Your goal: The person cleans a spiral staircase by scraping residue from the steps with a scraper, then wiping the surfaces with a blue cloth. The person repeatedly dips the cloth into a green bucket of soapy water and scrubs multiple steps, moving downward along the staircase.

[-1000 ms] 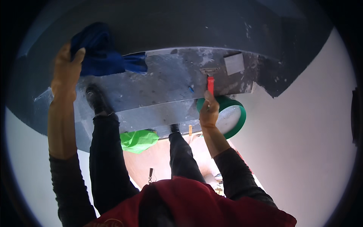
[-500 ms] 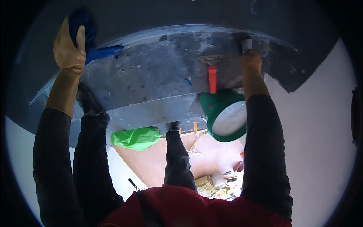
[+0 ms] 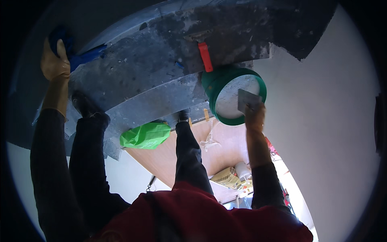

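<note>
A stained grey step (image 3: 145,72) bears a red-handled scraper (image 3: 205,57) and blue scrap (image 3: 179,65).

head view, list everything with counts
bucket: 1, green, right of centre
flat scraper: 1, grey, over bucket
tool: 1, red handle, above bucket
ledge: 1, dark grey, upper half
cloth: 1, blue, upper left
bag: 1, bright green, below ledge
scrap: 1, blue, on ledge
board: 1, pale wood, lower centre
package: 1, yellowish, near bottom
legs: 2, dark, left and centre
top: 1, red, bottom
left hand: 1, dark sleeve, holding cloth
right hand: 1, dark sleeve, holding flat scraper
</note>
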Tool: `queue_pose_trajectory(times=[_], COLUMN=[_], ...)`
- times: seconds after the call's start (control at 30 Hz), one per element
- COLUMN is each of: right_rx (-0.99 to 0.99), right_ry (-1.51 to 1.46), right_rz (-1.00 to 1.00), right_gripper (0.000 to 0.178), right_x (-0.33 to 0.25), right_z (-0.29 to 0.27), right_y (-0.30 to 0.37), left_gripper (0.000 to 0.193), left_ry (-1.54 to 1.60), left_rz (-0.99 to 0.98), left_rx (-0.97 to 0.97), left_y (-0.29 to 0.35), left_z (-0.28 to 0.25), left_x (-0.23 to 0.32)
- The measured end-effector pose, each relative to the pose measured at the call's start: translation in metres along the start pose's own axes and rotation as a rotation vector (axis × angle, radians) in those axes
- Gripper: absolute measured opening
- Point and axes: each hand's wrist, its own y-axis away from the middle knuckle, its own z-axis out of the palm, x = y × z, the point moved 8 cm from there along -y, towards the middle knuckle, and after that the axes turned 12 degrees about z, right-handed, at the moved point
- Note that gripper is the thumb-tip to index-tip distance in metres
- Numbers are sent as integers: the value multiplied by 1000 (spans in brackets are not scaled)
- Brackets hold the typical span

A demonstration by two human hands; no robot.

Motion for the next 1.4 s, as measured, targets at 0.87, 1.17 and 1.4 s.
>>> queue_pose_trajectory(times=[0.87, 1.17, 1.4], right_rx=[-933, -403, -671], right_ry=[-865, -1039, -997], right_rz=[415, 549, 651], right_gripper=[57, 46, 39], right_x=[37, 10, -2], right_z=[57, 64, 65], right_y=[8, 7, 14], left_gripper=[71, 71, 68], left_ry=[17, 1, 32], left_rz=[-118, -136, -132], left_rx=[-66, -49, -57], left_y=[4, 7, 9], left_z=[5, 3, 6], left_x=[-6, -4, -6])
